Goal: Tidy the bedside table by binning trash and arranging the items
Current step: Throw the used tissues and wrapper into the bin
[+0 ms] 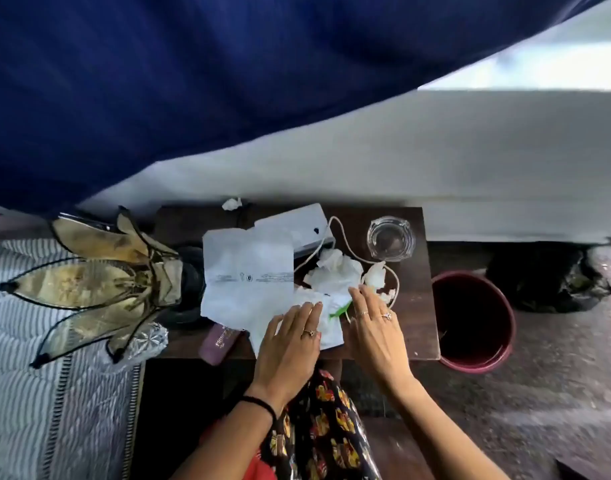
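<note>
Hands hovered flat over litter on a small dark wooden bedside table (415, 216), seen from the head camera. The left hand (286, 344) lay palm-down, fingers spread and gripping nothing, on a crumpled white paper wrapper with a green mark (328, 317), likely to gather it toward the table's near edge. The right hand (377, 327), also open and empty, reached toward 12 o'clock, fingertips just beside a heap of crushed white tissues (335, 271).

A round maroon plastic bin (505, 341) stood on the floor at 3 o'clock of the table, close enough for trash to be swept or dropped straight in.

The trash looked light, creased and loose. A large flat white plastic bag with small print (245, 271) covered the table's middle, overlapping a white box (304, 220). A cream cable (342, 233) looped between the tissues and a clear glass ashtray (390, 239) at 1 o'clock. A mauve tube (217, 341) sat at 8 o'clock, beside a petal-shaped lamp shade (99, 271).
</note>
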Tool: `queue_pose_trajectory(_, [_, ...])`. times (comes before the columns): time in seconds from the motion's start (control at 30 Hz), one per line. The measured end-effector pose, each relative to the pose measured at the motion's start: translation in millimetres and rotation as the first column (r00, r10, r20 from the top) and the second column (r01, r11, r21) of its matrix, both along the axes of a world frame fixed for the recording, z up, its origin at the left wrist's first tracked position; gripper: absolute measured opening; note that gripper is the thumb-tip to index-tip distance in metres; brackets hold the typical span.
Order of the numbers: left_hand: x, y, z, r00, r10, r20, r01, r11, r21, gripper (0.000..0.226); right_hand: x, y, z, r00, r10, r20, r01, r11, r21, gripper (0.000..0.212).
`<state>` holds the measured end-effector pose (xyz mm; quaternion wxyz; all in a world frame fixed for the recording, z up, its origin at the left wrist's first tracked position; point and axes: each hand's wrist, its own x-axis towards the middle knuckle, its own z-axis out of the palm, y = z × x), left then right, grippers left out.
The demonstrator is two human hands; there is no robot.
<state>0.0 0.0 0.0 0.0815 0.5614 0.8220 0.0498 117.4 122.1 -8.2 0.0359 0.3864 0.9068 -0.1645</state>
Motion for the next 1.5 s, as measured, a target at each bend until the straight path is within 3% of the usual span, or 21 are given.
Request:
queue_pose_trajectory(0.07, [5.2, 1.4, -16.2, 0.999, -0.042, 0.024, 0.041, 0.999, 0.027, 0.048, 0.9, -1.2, -18.0, 0.999, 0.007, -0.046, -0.006, 1.0, 0.003, 0.066])
queue_pose_trajectory(0.2, [13.5, 4.7, -44.7, 0.991, -0.112, -0.073, 0.123, 0.978, 0.167, 0.049, 3.1, -0.6, -47.2, 0.993, 0.03, -0.112, -0.024, 0.998, 0.061, 0.065])
queue_pose_trajectory(0.4, [18.8, 16.4, -65.5, 0.98, -0.092, -0.176, 0.148, 0.93, 0.336, 0.045, -1.7, 4.3, -73.5, 0.954, 0.042, -0.297, 0.002, 0.99, 0.144, 0.058])
queue_pose_trajectory(0.53, [26.1, 6.6, -59.7, 0.979, -0.057, -0.197, 0.129, 0.918, 0.375, 0.043, 4.7, -3.7, -68.1, 0.94, 0.068, -0.334, -0.004, 0.982, 0.19, 0.054])
queue_pose_trajectory(0.8, [33.2, -54.3, -27.0, 0.977, 0.163, -0.14, -0.123, 0.958, 0.259, 0.05, 26.0, -38.8, -16.7, 0.957, 0.126, -0.261, -0.065, 0.972, 0.228, 0.056])
queue_pose_trajectory(1.0, [25.1, -78.6, -33.8, 0.946, 0.32, -0.047, -0.294, 0.912, 0.287, 0.05, 9.6, -46.1, -1.0, 0.963, 0.264, -0.054, -0.236, 0.922, 0.308, 0.045])
queue_pose_trajectory(1.3, [15.1, -88.4, -55.5, 0.896, 0.434, 0.092, -0.44, 0.845, 0.303, 0.046, -43.0, -30.3, 0.4, 0.848, 0.514, 0.13, -0.528, 0.796, 0.295, 0.051])
queue_pose_trajectory(1.5, [7.9, -83.2, -64.7, 0.86, 0.498, 0.112, -0.511, 0.835, 0.206, 0.047, -72.4, -19.7, -1.4, 0.824, 0.552, 0.125, -0.564, 0.778, 0.279, 0.031])
